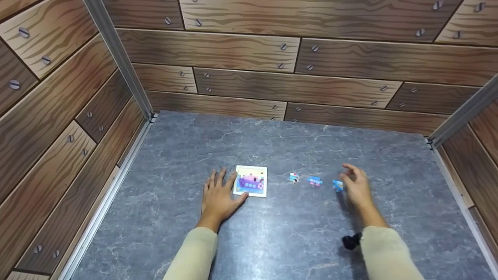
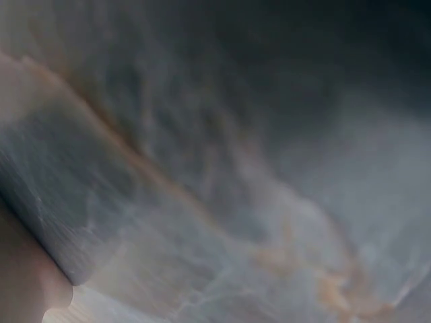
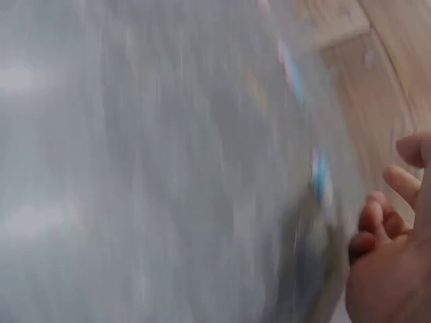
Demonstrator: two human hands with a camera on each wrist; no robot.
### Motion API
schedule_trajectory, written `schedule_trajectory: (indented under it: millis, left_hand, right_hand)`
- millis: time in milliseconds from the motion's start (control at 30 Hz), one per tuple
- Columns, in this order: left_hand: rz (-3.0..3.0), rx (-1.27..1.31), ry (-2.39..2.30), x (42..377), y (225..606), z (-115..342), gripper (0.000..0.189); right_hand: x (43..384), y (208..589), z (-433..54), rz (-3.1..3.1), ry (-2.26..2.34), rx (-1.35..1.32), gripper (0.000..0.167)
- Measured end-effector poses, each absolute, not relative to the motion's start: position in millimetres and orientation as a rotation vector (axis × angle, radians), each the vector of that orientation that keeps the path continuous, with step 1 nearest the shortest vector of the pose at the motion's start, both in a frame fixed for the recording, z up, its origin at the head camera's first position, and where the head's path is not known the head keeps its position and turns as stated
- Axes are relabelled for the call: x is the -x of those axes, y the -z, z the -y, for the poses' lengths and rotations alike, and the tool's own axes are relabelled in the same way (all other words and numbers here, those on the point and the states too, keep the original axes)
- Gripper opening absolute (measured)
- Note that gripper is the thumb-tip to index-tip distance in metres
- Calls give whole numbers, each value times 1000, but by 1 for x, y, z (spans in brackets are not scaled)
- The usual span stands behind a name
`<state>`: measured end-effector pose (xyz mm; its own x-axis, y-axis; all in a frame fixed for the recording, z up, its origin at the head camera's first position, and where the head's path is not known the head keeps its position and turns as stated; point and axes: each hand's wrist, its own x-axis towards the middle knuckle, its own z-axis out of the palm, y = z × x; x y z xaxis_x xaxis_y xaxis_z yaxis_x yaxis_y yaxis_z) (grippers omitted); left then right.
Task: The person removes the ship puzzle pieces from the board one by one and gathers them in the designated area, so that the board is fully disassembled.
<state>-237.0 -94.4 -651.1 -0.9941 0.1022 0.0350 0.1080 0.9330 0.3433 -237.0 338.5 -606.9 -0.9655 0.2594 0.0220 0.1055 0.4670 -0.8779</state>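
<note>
A small square puzzle board (image 1: 250, 181) with a white border and a purple ship picture lies on the grey table. My left hand (image 1: 220, 197) rests beside it with fingers spread, thumb and index finger at its left and lower edges. To the right lie three jigsaw pieces in a row: a white-and-blue piece (image 1: 294, 178), a blue-and-pink piece (image 1: 315, 181) and a blue piece (image 1: 337, 186). Just right of the blue piece hovers my right hand (image 1: 357, 188), fingers loosely bent, holding nothing. The right wrist view is blurred; the left wrist view shows only a bit of skin (image 2: 30, 282).
Wood-patterned walls (image 1: 241, 50) enclose the marbled grey table (image 1: 272, 241) at the back and both sides. Metal strips (image 1: 120, 58) run along the corners. A black object (image 1: 351, 241) sticks out by the right sleeve (image 1: 389, 252).
</note>
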Motion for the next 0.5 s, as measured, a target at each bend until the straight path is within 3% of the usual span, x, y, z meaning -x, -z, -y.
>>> schedule_trajectory:
  millis: [300,500]
  left_hand:
    - [3067,170,547,240,650,95,91]
    - [3082,155,531,238,653,95,91]
  right_hand:
    - [265,592,-231,2511,-1448,-166,51]
    - [270,600,-169,2553,-1517,-325,49]
